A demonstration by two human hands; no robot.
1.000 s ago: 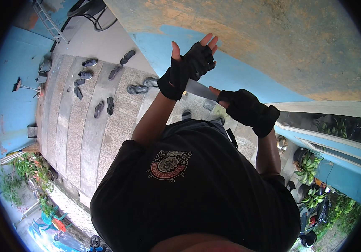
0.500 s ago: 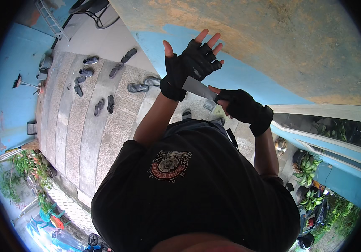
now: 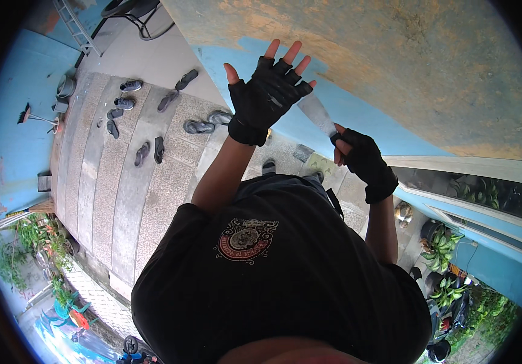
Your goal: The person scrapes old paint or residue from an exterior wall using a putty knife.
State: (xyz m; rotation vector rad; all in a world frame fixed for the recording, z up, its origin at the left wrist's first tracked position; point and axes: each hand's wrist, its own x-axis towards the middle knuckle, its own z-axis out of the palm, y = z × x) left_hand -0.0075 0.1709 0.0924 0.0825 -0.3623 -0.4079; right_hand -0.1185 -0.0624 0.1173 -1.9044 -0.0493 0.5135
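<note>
In front of the wall, my left hand (image 3: 267, 94) is raised with its fingers spread, in a black fingerless glove with pale smears on it. It holds nothing. My right hand (image 3: 363, 159), gloved the same way, is closed round the handle of a putty knife (image 3: 317, 114). The knife's flat grey blade widens toward its end and points up and left, that end close by the fingers of my left hand. Most of the handle is hidden in my right fist. Behind both hands is the wall (image 3: 358, 48), light blue with a large brownish, patchy area above.
Several sandals and shoes (image 3: 199, 126) lie on the tiled floor (image 3: 170, 188) to the left. A ladder (image 3: 77, 27) leans at the far left, with a broom (image 3: 36, 118) below it. On the right are a window (image 3: 467, 185) and potted plants (image 3: 442, 249).
The putty knife has swung away from my left palm, up and to the right, its blade now steeper. My left hand has shifted slightly left; my right hand has moved a little right.
</note>
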